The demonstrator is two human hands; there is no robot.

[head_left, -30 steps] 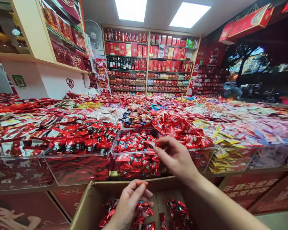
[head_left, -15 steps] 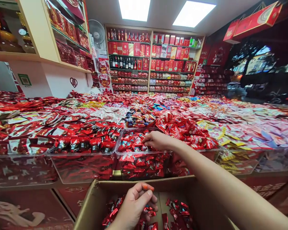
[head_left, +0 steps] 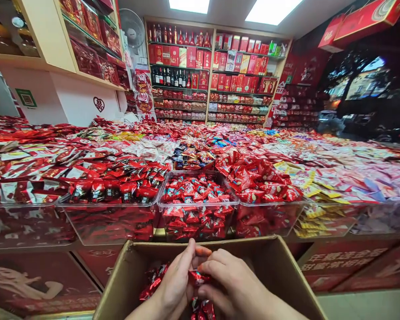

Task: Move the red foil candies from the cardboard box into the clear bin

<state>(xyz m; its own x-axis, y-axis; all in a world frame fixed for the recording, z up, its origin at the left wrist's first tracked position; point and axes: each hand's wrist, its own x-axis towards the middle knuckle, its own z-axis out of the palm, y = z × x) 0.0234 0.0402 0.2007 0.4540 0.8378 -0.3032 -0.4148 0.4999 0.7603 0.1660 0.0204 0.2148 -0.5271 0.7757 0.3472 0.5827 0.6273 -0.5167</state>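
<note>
Both hands meet above an open cardboard box (head_left: pixel 285 260). My left hand (head_left: pixel 178 278) is cupped, palm inward, round a red foil-wrapped candy (head_left: pixel 199 278). My right hand (head_left: pixel 231 278) has its fingers curled over the same candy from the right. How many candies lie between the palms is hidden. Below them, more red wrapped candies (head_left: pixel 153 284) lie in the box, partly covered by the hands. Just beyond the box stands a clear plastic bin (head_left: pixel 198 205) full of red candies (head_left: pixel 190 189) with touches of blue.
Left of that bin is another clear bin of dark red packets (head_left: pixel 120 191). To its right sit larger red packets (head_left: pixel 260 182), then yellow packets (head_left: pixel 313 191). Candy heaps cover the counter back to shelves (head_left: pixel 210 71) of bottles and red boxes.
My right hand has come back from the candy bin to the box and joined my left hand. A red candy now shows between them. The view has tilted slightly downward.
</note>
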